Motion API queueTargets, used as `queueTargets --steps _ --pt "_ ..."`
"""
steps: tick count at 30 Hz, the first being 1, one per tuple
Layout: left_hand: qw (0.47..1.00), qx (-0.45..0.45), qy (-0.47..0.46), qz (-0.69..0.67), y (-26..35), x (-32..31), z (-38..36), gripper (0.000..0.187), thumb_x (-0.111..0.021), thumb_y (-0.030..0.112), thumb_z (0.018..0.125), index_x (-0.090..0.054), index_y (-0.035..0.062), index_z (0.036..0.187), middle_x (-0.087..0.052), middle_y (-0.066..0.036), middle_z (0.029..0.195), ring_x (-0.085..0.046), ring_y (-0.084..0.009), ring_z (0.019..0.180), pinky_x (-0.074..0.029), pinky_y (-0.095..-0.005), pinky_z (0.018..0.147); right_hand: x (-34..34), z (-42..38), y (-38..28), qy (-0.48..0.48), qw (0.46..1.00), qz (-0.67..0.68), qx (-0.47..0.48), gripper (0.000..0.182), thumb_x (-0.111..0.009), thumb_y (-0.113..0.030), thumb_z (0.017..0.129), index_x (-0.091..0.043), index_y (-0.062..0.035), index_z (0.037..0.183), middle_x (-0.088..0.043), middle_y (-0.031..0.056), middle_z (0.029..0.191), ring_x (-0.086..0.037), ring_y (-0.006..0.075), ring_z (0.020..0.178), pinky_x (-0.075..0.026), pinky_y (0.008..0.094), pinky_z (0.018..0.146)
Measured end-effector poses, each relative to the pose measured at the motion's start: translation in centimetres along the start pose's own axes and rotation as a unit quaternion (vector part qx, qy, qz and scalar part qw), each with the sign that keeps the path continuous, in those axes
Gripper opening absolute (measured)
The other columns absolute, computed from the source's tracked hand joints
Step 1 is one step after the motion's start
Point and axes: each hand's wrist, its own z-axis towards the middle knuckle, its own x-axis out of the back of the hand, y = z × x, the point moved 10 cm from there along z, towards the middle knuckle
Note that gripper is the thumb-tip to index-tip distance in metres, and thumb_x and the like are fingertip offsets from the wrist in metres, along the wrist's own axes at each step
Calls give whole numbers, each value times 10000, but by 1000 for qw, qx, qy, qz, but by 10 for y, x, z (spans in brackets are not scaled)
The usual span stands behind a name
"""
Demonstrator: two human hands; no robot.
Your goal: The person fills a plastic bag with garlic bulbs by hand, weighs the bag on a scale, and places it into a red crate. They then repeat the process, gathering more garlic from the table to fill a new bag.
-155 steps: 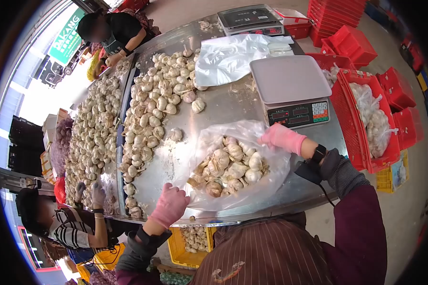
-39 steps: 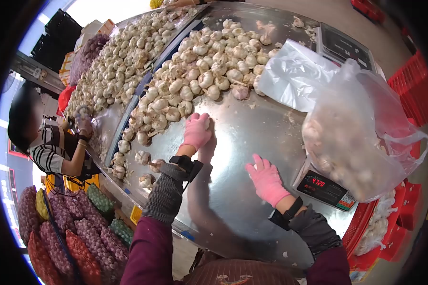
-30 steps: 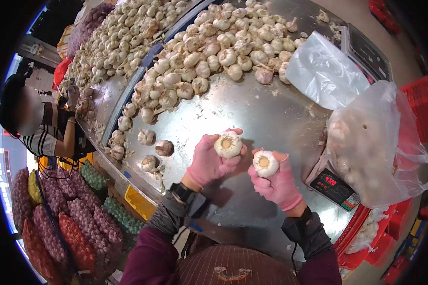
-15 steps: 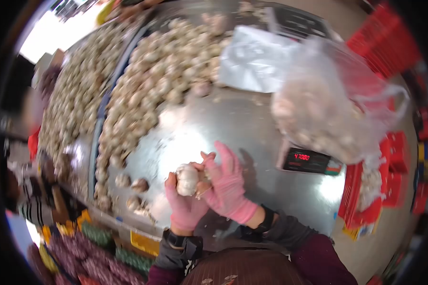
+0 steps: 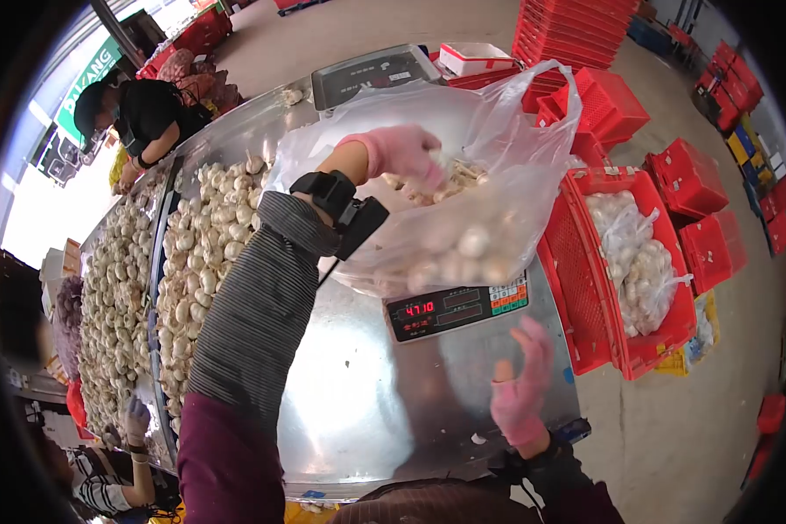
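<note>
My left hand (image 5: 402,155), in a pink glove, reaches over the mouth of the clear plastic bag (image 5: 358,253). Its fingers are blurred, so what they hold, if anything, cannot be made out. Garlic bulbs (image 5: 474,242) fill the lower part of the bag, with loose stalky pieces on top. The bag rests on a digital scale (image 5: 437,316) with a lit red display. My right hand (image 5: 520,384), also pink-gloved, hovers over the metal table (image 5: 341,410) in front of the scale, its fingers apart and nothing in them.
Heaps of garlic (image 5: 205,236) line the left side, split by a blue-edged divider. Red crates (image 5: 642,349) stand at the right, one holding bagged garlic (image 5: 651,279). A co-worker in black (image 5: 153,118) leans at the back left; another person's gloved hand (image 5: 137,419) is at the lower left.
The garlic bulb that both hands held is no longer between them. My left hand has moved up and forward to the bag, my right hand to the right. The view has shifted.
</note>
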Motion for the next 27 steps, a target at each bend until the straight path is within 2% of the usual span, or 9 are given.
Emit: queueTargets --steps 1,4,9,12,15,17,21,24,27 --pt "994 10 -108 30 -8 -21 3 435 -657 116 674 -656 32 1101 -657 -22 898 -600 -114 785 -472 -252 673 14 -7 21 -2 999 -45 -30 347 -557 -157 815 -561 57 1089 -508 217 1220 -491 375 1124 -402 433 963" --pt "986 30 -164 -22 -19 -37 -5 489 -643 76 641 -652 44 1129 -666 -50 897 -613 -125 835 -474 -259 676 49 -26 70 7 993 -48 -112 273 -513 -111 888 -549 20 1126 -501 169 1259 -484 320 1155 -369 401 1010" --pt "981 144 -121 -42 -48 -37 -26 779 -626 39 649 -420 109 1397 -616 -69 988 -601 -156 817 -461 -273 645 48 -23 85 47 990 5 -134 278 -546 -102 815 -577 30 1058 -543 182 1170 -525 338 1064 -431 411 926" --pt "976 121 -133 -124 -66 -44 -26 774 -634 48 642 -435 103 1388 -613 -82 977 -597 -163 791 -461 -275 632 21 -2 50 19 995 26 -96 256 -573 -68 801 -585 11 1044 -557 171 1152 -542 327 1031 -446 394 897" --pt "997 66 -46 -15 -30 -9 -47 705 -661 78 651 -482 83 1334 -614 -76 1011 -573 -153 767 -470 -294 658 -6 11 2 -9 995 82 -49 225 -605 -44 788 -594 -2 1008 -578 162 1104 -563 319 972 -458 375 854" --pt "990 -32 123 54 10 32 -75 552 -639 96 730 -542 67 1272 -598 -84 1208 -575 -176 1020 -471 -297 880 -23 7 -23 -25 992 118 -25 206 -620 -35 781 -601 -7 984 -591 157 1071 -576 316 935 -465 366 829" --pt "940 -190 279 -50 43 74 -188 399 -605 35 846 -556 38 1241 -575 -70 1271 -522 -207 1203 -419 -332 1028 -84 -23 -47 -208 953 211 -65 147 -647 -58 770 -621 -32 912 -621 115 947 -605 296 844 -484 355 749" --pt "906 -115 401 74 2 77 -297 373 -641 150 858 -586 109 1224 -610 -32 1222 -572 -209 1124 -442 -389 999 -115 -47 -56 -293 930 217 -42 126 -653 -53 765 -627 -44 887 -626 102 880 -613 285 816 -490 358 719" --pt "894 160 419 9 -114 41 -405 395 -663 140 836 -578 80 1217 -564 -111 1260 -530 -251 1171 -403 -456 1053 -146 -64 -61 -345 912 218 -30 110 -650 -45 768 -628 -41 876 -623 109 845 -613 293 791 -490 361 708"
